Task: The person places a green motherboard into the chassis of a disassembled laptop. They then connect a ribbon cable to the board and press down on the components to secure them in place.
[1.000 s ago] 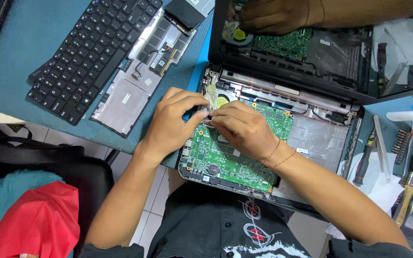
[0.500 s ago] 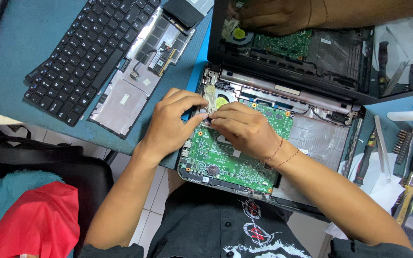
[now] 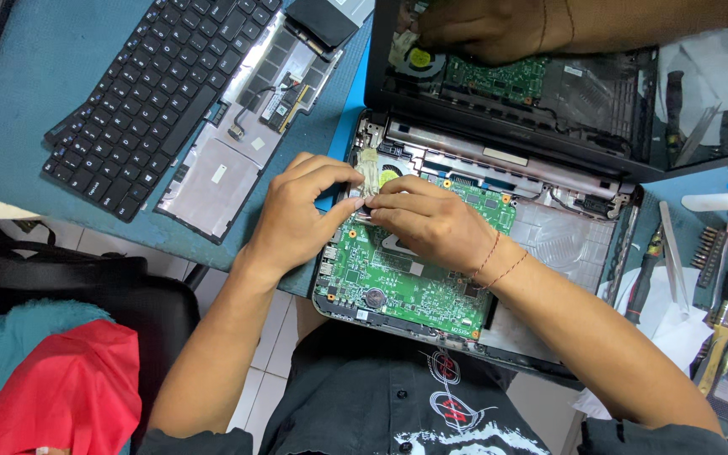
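An opened laptop base (image 3: 566, 244) lies in front of me with its green circuit board (image 3: 398, 278) exposed. My left hand (image 3: 297, 215) rests at the board's left edge, fingertips pinched together near the cooling fan (image 3: 385, 173). My right hand (image 3: 431, 223) lies over the board's upper part, its fingertips meeting the left hand's. Both pinch something small at the board's top left corner; it is hidden by the fingers.
A removed keyboard panel (image 3: 153, 76) lies upside down at the left on the blue mat (image 3: 35, 67). A second open laptop (image 3: 600, 93) sits beyond, with another person's hand (image 3: 473, 29) in it. Tweezers (image 3: 671, 261), a screwdriver (image 3: 644, 278) and bits lie at the right. A red cloth (image 3: 61, 396) lies on a chair.
Both hands stay at the board's top left corner, with only slight finger movement. The other person's hand has shifted a little.
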